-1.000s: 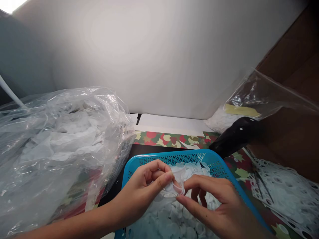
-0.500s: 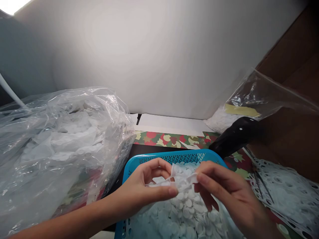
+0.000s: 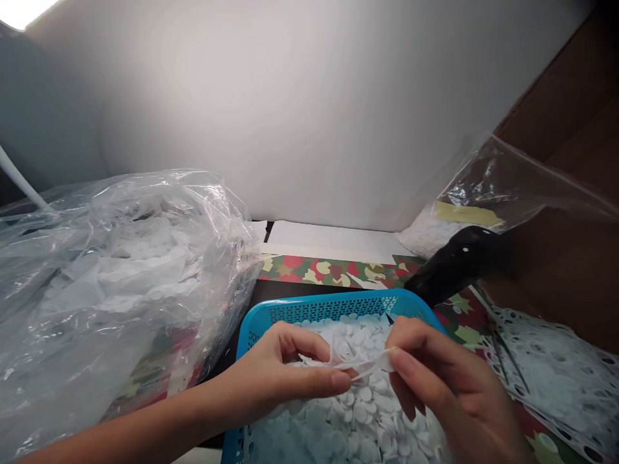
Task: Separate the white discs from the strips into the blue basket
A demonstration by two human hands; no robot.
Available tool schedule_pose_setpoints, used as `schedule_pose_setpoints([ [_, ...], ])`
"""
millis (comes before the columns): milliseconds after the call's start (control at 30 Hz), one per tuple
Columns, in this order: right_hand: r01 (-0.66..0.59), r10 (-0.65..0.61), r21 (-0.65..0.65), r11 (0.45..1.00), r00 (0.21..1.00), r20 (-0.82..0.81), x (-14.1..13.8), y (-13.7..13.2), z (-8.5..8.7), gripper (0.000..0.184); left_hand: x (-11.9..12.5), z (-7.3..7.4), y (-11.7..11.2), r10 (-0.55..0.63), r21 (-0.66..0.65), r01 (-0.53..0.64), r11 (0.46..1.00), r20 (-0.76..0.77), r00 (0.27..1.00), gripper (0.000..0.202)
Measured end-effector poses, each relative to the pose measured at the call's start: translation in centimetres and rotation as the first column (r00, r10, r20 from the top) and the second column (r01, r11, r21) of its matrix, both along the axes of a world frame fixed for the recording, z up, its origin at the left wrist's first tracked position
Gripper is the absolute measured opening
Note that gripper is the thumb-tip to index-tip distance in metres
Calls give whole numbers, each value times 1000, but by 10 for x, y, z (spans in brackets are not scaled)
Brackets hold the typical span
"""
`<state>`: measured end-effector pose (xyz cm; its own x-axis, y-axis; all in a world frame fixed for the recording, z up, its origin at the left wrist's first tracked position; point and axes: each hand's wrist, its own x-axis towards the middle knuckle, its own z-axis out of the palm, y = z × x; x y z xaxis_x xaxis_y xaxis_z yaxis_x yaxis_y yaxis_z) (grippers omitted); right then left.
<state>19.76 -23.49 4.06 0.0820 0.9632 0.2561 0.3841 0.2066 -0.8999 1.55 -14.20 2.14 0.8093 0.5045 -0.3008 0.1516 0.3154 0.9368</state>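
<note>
Over a blue plastic basket [image 3: 290, 308] I hold a thin, white, translucent sheet [image 3: 360, 367] stretched between both hands. My left hand [image 3: 300, 364] pinches its left part between thumb and fingers. The thumb and forefinger of my right hand [image 3: 430, 367] grip its right end. A small dark pointed tip [image 3: 389, 319] shows just above my right forefinger; what it belongs to is hidden. Below, many small white discs [image 3: 362, 406] fill the basket. The sheet looks twisted and folded, so its full shape cannot be made out.
Left stands a large clear plastic bag [image 3: 145, 251] of white sheets. Right lie perforated white sheets [image 3: 556, 374] with a thin dark tool [image 3: 512, 361] on them. A black object [image 3: 454, 264] and another clear bag [image 3: 469, 219] sit behind, before a pale wall [image 3: 290, 116].
Both hands have come slightly lower and a little to the right. The sheet between them is now narrower and more twisted. A dark tip has come into view by my right hand.
</note>
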Motion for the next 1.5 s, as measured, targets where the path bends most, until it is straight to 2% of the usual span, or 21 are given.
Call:
schedule_pose_setpoints([
  [100, 12, -11, 26, 1000, 1000, -27, 4, 0, -4, 29, -1, 1, -1, -49, 30, 50, 998, -23, 999, 31],
  [233, 44, -24, 85, 995, 976, -219, 14, 4, -9, 28, -2, 2, -1, -69, 53, 68, 996, 20, 997, 22],
  [300, 49, -37, 47, 998, 971, -238, 15, 6, -9, 29, -2, 1, -1, -55, 61, 52, 997, 47, 997, 19],
  [367, -47, 39, -83, 995, 995, -97, 12, 7, -8, 29, -1, 1, -1, -27, 29, 26, 999, 39, 999, 20],
  [433, -88, 97, -109, 990, 992, 77, 7, 6, -7, 31, 0, 0, -1, 1, -40, 0, 999, 18, 1000, 24],
  [567, -66, 51, 44, 997, 956, 287, 2, 2, -6, 26, 3, -1, -1, 6, -134, -4, 991, 15, 1000, 31],
  [667, -136, 96, 85, 987, 925, 367, 2, 2, -5, 19, 4, -2, -2, -5, -104, 8, 995, 26, 1000, 30],
  [867, -251, 251, -56, 966, 873, 418, 2, 5, -11, 12, 1, -4, -3, -68, -64, 71, 995, 45, 997, 26],
  [1067, -243, 226, -18, 970, 869, 440, 3, 6, -12, 13, 1, -3, -3, -66, -99, 71, 993, 46, 997, 20],
  [1233, -280, 219, 39, 959, 824, 522, 2, 7, -8, 14, 1, 0, -5, -40, 12, 40, 999, 11, 999, 22],
  [1333, -308, 233, 26, 951, 772, 591, 3, 9, -10, 24, 1, 2, -6, -20, 100, 22, 995, -19, 1000, 25],
  [1500, -330, 189, 41, 943, 633, 751, 6, 14, -15, 33, 2, 2, -6, -37, 59, 41, 997, -68, 997, 26],
])
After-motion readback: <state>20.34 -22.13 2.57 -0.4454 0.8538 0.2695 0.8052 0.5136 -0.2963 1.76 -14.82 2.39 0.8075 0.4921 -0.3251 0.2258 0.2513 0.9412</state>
